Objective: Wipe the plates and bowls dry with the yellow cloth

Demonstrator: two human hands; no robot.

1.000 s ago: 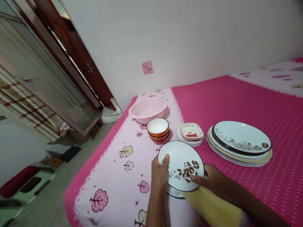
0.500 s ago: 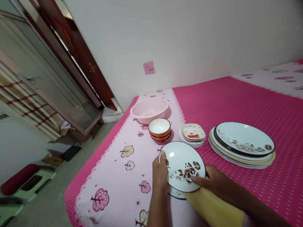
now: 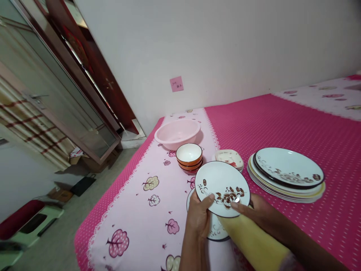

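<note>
Fingers of the left hand (image 3: 198, 216) and right hand (image 3: 261, 210) grasp the brown-floral plate (image 3: 221, 178), near centre, above a second plate (image 3: 216, 229). Step appears to be handling with yellow cloth (image 3: 254, 241); next move calls for steady rim support.

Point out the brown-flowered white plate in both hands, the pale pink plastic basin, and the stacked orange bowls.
Brown-flowered white plate (image 3: 222, 182): head view, middle of its face.
Pale pink plastic basin (image 3: 177, 132): head view, inner surface.
Stacked orange bowls (image 3: 189, 153): head view, top bowl's inside.
</note>
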